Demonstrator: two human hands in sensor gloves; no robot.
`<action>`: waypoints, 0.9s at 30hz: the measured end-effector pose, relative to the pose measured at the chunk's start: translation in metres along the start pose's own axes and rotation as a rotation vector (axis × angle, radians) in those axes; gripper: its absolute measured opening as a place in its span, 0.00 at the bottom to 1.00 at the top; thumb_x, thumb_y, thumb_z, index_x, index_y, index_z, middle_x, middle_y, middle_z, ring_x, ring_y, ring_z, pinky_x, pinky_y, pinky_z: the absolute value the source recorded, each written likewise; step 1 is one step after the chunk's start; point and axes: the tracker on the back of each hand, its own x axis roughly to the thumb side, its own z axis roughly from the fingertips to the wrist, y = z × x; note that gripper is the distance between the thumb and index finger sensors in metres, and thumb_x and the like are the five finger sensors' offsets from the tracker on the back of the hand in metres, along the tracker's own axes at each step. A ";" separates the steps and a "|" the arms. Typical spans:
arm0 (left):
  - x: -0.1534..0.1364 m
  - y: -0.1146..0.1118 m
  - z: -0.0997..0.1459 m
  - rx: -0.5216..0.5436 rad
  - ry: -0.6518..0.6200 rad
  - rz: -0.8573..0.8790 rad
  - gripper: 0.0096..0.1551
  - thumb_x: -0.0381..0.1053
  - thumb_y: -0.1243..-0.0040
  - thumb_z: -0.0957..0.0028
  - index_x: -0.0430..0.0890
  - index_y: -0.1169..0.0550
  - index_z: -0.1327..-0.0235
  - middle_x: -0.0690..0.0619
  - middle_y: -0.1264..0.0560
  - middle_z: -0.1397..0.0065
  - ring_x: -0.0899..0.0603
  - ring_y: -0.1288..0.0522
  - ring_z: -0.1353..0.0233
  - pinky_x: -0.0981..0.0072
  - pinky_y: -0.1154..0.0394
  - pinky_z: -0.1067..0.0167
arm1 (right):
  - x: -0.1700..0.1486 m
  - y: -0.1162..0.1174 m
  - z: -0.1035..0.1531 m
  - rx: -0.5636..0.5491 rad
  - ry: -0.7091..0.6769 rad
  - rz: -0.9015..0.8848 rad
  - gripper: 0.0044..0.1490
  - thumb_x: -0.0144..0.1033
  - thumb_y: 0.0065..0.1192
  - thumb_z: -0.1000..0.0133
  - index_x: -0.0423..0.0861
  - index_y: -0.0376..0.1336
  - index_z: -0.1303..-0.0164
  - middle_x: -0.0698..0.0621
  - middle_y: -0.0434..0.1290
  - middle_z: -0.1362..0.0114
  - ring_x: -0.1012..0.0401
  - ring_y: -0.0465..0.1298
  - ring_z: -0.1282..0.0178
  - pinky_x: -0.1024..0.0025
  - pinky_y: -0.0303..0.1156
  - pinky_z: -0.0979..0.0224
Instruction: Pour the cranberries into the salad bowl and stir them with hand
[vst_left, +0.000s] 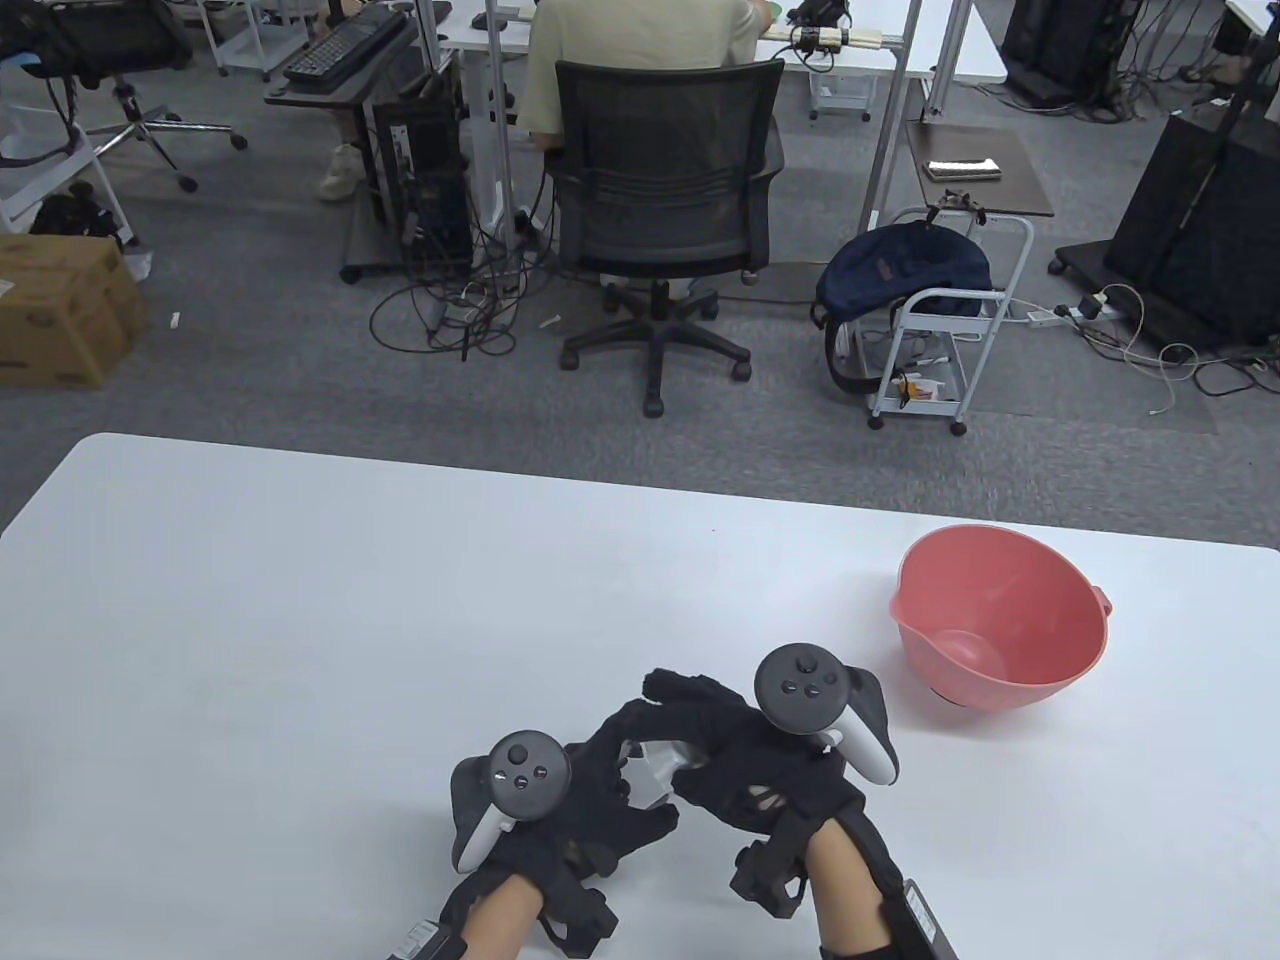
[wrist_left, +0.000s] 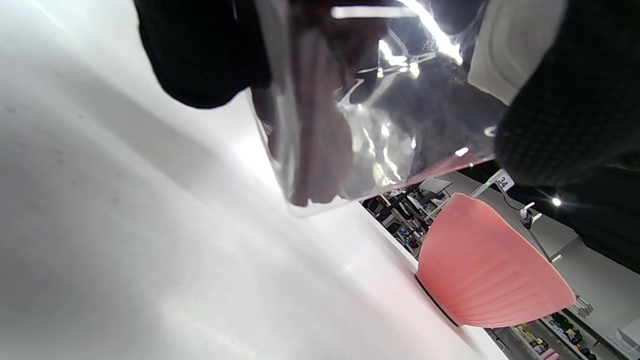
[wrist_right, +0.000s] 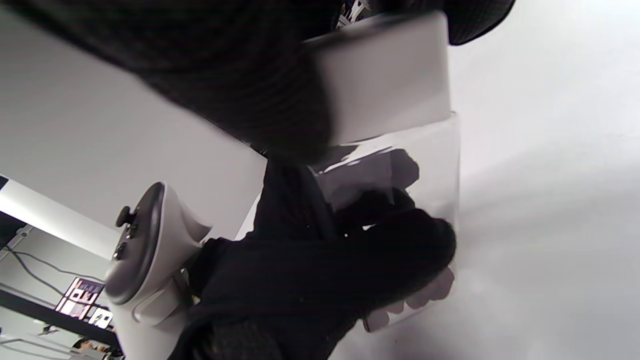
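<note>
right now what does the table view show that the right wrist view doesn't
Only the table view shows the pink salad bowl, apparently empty, off to the right of both hands, plus the office behind. Only the right wrist view shows the clear jar close up, its white lid under the right hand, the left hand wrapped round its body. Both show the two gloved hands meeting on the jar above the white table.
</note>
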 end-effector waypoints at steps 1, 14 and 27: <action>0.000 0.000 0.000 0.004 0.002 -0.002 0.62 0.75 0.16 0.61 0.81 0.48 0.25 0.58 0.28 0.16 0.42 0.26 0.22 0.48 0.21 0.37 | -0.001 0.001 0.000 0.010 -0.015 -0.036 0.47 0.51 0.84 0.51 0.67 0.59 0.23 0.54 0.52 0.08 0.34 0.47 0.14 0.36 0.58 0.20; 0.002 -0.001 0.000 0.004 -0.010 -0.023 0.62 0.75 0.16 0.61 0.81 0.48 0.25 0.58 0.29 0.16 0.42 0.26 0.22 0.48 0.21 0.36 | -0.017 0.000 0.006 -0.203 0.335 0.195 0.71 0.94 0.52 0.59 0.55 0.44 0.16 0.38 0.57 0.14 0.55 0.85 0.49 0.74 0.84 0.55; 0.001 -0.001 0.001 -0.003 0.005 -0.026 0.62 0.75 0.16 0.61 0.79 0.48 0.24 0.57 0.28 0.16 0.41 0.26 0.23 0.47 0.21 0.37 | -0.008 -0.002 0.001 -0.024 0.142 0.000 0.45 0.42 0.85 0.51 0.70 0.61 0.27 0.45 0.57 0.12 0.35 0.68 0.23 0.45 0.72 0.29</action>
